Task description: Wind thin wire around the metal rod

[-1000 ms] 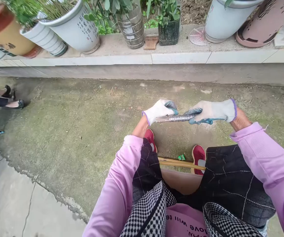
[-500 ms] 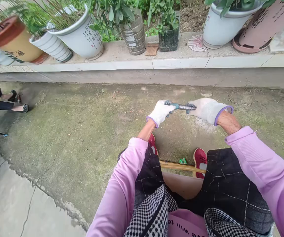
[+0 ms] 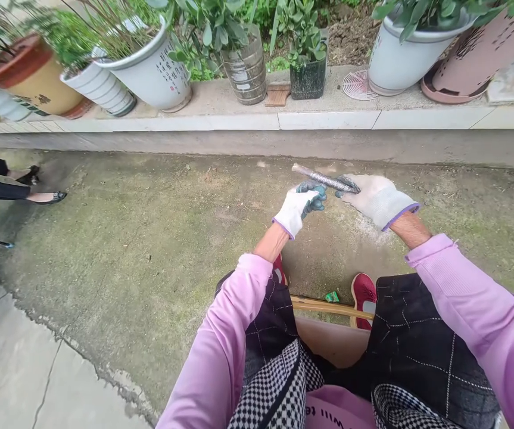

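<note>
A short stick wound with silvery wire or thread [image 3: 328, 180] points up and to the left, its pale bare end uncovered. My right hand [image 3: 375, 198], in a white glove with grey-green fingers, grips its right end. Just below the stick is my left hand [image 3: 300, 205], in a matching glove, with its fingers curled closed. Whether a strand or anything else lies between those fingers cannot be made out. Both hands are over the ground in front of my knees.
Potted plants line a low tiled ledge [image 3: 243, 122] ahead, including a white pot [image 3: 156, 74] and a pink pot [image 3: 466, 65]. A bamboo pole [image 3: 323, 305] and a green wrapper [image 3: 332, 296] lie between my red shoes [image 3: 364, 295]. Another person's feet [image 3: 46, 196] are at left.
My left hand has come off the stick's left end and dropped just below it, baring the pale tip. The stick has tilted, its left end now higher. The right hand keeps its hold.
</note>
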Demonstrator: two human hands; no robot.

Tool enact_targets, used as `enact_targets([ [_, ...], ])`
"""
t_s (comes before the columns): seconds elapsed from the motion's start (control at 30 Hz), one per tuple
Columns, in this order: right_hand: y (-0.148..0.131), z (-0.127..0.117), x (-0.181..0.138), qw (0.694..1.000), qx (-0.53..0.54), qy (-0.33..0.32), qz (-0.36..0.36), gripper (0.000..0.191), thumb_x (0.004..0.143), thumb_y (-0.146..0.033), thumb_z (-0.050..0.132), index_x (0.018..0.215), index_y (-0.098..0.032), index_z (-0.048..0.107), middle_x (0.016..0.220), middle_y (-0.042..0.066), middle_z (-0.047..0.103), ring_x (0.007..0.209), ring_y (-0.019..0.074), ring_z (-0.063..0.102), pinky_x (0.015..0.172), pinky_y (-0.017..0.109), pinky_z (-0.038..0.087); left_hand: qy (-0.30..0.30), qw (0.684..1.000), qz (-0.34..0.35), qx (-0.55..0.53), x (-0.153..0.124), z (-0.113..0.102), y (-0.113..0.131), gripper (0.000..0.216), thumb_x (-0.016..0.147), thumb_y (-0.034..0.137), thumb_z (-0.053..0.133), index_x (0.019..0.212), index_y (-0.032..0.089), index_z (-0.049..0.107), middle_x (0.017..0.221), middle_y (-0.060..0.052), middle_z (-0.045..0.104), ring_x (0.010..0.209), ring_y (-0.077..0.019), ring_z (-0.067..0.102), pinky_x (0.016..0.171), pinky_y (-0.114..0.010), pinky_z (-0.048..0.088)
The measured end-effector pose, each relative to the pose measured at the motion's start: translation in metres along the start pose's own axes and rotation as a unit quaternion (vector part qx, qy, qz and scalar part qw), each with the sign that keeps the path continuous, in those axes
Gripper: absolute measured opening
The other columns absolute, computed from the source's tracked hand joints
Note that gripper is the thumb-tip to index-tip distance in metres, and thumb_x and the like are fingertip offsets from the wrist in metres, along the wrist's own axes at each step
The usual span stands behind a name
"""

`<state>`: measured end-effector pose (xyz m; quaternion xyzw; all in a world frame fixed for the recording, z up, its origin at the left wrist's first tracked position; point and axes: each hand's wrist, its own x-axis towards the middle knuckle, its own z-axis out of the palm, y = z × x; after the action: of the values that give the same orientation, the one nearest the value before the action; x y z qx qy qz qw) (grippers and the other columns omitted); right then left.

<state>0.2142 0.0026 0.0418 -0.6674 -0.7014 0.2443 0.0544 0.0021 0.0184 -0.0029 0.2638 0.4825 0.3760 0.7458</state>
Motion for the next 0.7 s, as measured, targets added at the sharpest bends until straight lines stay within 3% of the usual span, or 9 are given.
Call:
enact_targets([
  [0.2,0.008,-0.002,0.002,0.996,0.084,0.025,0.001,0.035,0.098,-0.035,0.084,0.130,-0.022,0.090,0.108,0.010,0.090,0.101,0.0342,0.082,0.081,0.036,0.056,-0.038,0.999,-0.009,0.025,0.000,-0.010,-0.001,0.016,0.098,0.021,0.086,0.109,0.014,0.077,0.077,-0.001,0.079,0.058,-0.0103,0.068,0.072,-0.026,0.061],
  [0.37,0.008,-0.005,-0.003,0.984,0.174,0.000,0.032,0.019,0.097,-0.036,0.085,0.107,-0.020,0.084,0.072,0.002,0.071,0.066,0.0203,0.066,0.058,0.029,0.047,-0.070,0.992,0.023,0.098,-0.011,-0.013,0.003,0.010,0.095,0.019,0.087,0.100,0.012,0.080,0.080,-0.005,0.081,0.068,-0.0118,0.073,0.077,-0.026,0.062],
  [0.5,0.000,-0.011,-0.012,0.937,0.339,-0.028,0.076,0.028,0.095,-0.043,0.091,0.096,-0.020,0.076,0.070,-0.001,0.064,0.052,0.0111,0.049,0.044,0.025,0.041,-0.103,0.982,0.023,0.158,-0.017,-0.008,0.005,0.006,0.093,0.013,0.084,0.099,0.012,0.082,0.080,-0.004,0.080,0.071,-0.0124,0.074,0.075,-0.024,0.060],
  [0.6,0.001,-0.020,-0.019,0.889,0.439,-0.115,0.052,0.043,0.087,-0.054,0.099,0.100,-0.019,0.078,0.069,-0.002,0.063,0.049,0.0101,0.048,0.040,0.025,0.040,-0.096,0.974,0.031,0.202,-0.015,-0.006,0.009,0.006,0.095,0.009,0.077,0.091,0.013,0.079,0.077,-0.005,0.078,0.068,-0.0128,0.070,0.073,-0.025,0.058],
  [0.7,0.009,-0.023,-0.027,0.869,0.415,-0.270,0.010,0.051,0.075,-0.059,0.105,0.097,-0.019,0.082,0.065,-0.002,0.064,0.045,0.0113,0.049,0.038,0.027,0.039,-0.119,0.956,0.054,0.265,-0.015,-0.012,0.015,0.006,0.093,0.012,0.079,0.087,0.014,0.079,0.083,-0.006,0.080,0.075,-0.0153,0.072,0.079,-0.028,0.060],
])
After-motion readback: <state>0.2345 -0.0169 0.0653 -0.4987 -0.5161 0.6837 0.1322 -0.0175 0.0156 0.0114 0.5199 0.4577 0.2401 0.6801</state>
